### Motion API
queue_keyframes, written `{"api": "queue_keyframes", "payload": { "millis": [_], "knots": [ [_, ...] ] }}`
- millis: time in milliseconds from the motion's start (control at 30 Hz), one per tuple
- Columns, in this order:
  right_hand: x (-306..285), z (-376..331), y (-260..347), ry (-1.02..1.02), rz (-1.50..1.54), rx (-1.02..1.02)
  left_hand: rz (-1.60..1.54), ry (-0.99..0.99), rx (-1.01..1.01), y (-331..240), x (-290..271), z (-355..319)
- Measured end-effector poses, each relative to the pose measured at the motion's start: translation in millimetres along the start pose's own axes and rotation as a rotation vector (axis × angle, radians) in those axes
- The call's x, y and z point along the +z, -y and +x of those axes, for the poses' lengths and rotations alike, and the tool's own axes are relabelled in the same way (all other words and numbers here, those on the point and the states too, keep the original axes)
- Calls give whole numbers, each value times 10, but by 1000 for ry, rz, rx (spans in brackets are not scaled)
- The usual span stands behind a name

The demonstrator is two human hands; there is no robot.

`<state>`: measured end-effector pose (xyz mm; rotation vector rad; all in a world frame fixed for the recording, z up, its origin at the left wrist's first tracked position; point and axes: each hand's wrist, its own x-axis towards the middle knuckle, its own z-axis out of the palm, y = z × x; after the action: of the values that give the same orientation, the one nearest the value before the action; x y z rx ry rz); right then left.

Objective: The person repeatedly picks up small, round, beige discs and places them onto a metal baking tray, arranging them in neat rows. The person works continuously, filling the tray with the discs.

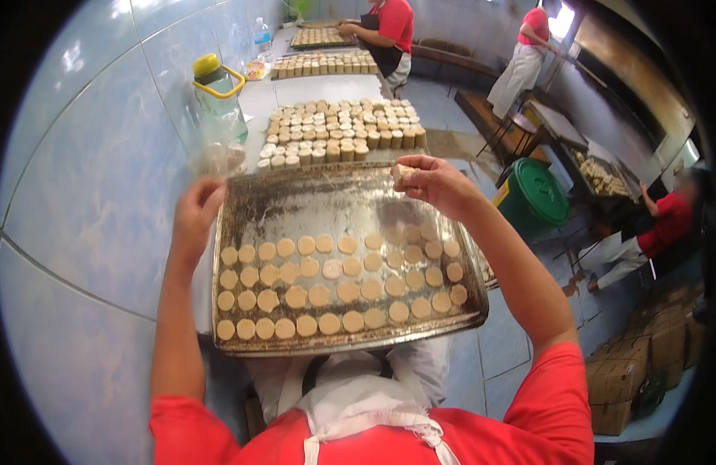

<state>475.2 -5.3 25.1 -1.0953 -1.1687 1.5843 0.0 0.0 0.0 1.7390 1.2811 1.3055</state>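
A worn metal baking tray (311, 203) lies in front of me, its nearer part covered with rows of flat round dough discs (329, 324). My right hand (439, 184) is over the tray's far right corner, its fingers closed on a short pale dough piece (403, 175). At the far left corner, my left hand (196, 221) has its thumb and fingers drawn together. Just above those fingertips is a pale, brownish smear (220, 159), too blurred to name. Dense rows of upright dough cylinders (334, 132) stand just past the tray.
A clear jug with a yellow lid (218, 93) stands by the tiled wall, with a water bottle (262, 35) beyond. Farther along the table, a person in red handles a tray (319, 37). Two others work on the right, near a green lidded bin (534, 198) and cardboard boxes (625, 376).
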Motion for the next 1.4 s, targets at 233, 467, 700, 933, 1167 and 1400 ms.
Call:
{"api": "queue_keyframes", "payload": {
  "millis": [233, 467, 700, 933, 1167, 1400],
  "knots": [
    [395, -452, -225, -45, -44, -127, 89, 447, 159, -1060, 1599, -135],
    [330, -734, -321, -155, -188, -296, -120, 580, -46, -1154, 2253, -199],
    [-21, -1013, -212, -118, -174, -89, -172, 675, 7, -1265, 2584, -166],
    [-570, -1358, -108, -266, -201, -61, 149, 589, 245, -1315, 2854, -46],
    [-682, -1225, -183, -240, -299, -52, 417, 617, 300, -1346, 3056, -94],
    [-511, -794, -145, -109, -518, -161, 156, 677, 183, -1302, 2835, 109]
  ]
}}
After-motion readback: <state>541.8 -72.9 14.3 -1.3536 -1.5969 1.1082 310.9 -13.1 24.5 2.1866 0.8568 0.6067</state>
